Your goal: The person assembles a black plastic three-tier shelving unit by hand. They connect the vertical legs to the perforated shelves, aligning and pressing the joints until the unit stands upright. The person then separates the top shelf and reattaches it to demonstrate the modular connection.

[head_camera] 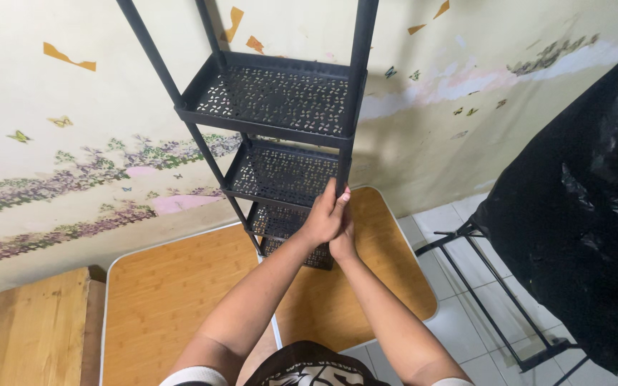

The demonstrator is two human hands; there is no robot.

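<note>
Head view: both hands are on the front right post (352, 93) of a black plastic shelf rack (275, 100) with perforated tiers. The rack stands on a wood-top folding table (180, 286), hard against a wall with butterfly and flower decals (73, 164).

Left hand (325, 216) is wrapped around the post just below the second tier, fingers curled closed on it. Right hand (343, 239) sits directly beneath, touching the left and mostly hidden by it; I can't tell from here whether it's clamped on the post or just pressed alongside.

My read: the post section is being seated or steadied at a joint. To do that well, I'd keep force straight along the post axis, no sideways lean, since the rack is tall and narrow and its foot sits near the table's centre seam. Watch the upper tier for tilt relative to the lower ones.

Surroundings: wooden box (33, 329) at the table's left end; metal frame draped in black plastic sheeting (588, 214) at right, well apart, on white floor tiles (459, 229).
</note>
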